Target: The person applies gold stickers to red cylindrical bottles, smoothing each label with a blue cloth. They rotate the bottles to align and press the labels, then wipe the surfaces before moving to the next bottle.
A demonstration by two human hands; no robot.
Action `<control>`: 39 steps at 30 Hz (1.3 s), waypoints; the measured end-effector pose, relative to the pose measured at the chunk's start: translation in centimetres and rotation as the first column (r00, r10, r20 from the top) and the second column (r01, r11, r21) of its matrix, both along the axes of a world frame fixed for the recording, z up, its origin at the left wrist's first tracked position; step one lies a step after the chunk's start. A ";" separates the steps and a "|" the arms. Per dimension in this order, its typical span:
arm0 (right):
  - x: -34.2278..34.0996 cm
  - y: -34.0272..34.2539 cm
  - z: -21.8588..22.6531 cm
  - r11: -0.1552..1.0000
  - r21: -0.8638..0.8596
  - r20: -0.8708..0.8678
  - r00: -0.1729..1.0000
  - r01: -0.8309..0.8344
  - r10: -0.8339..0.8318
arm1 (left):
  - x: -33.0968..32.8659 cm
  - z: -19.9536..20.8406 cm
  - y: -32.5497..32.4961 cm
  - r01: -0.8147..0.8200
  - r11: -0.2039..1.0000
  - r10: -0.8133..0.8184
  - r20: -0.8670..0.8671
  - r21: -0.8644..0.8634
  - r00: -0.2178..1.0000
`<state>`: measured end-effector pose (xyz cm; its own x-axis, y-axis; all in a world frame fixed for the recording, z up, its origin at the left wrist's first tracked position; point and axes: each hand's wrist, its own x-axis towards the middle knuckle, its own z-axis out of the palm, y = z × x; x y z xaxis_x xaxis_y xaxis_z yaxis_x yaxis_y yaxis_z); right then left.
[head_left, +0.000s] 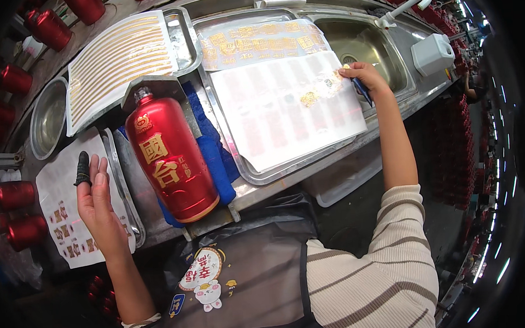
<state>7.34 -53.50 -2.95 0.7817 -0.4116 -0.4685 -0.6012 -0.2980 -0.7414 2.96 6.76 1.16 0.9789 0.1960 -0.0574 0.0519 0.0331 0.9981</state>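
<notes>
Bright, even light around the red bottle (177, 139); soft sheen on its body. White sheet (283, 112) right of it pale. Far right of bottle: dim, lamps (503, 269) streak-like. Fisheye bends counter (258, 193); periphery black.

A red bottle (172, 163) blocks the direct low path from the open left hand (102, 213) to the flat white sheet (272, 128), above which open air reaches the right hand (367, 77), with a white faucet (403, 9) overhanging the sink (378, 48) beyond.
</notes>
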 end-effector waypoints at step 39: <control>-2.8 27.2 14.7 0.794 -0.451 0.533 0.591 -0.408 0.606 | 2.4 6.0 -5.0 0.323 0.938 -0.266 0.343 -0.122 0.901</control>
<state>4.54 -26.33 11.71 0.9558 0.1238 0.2665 0.2825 -0.6372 -0.7171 5.35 1.76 7.13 0.9621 -0.0886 0.2579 -0.2310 0.2379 0.9434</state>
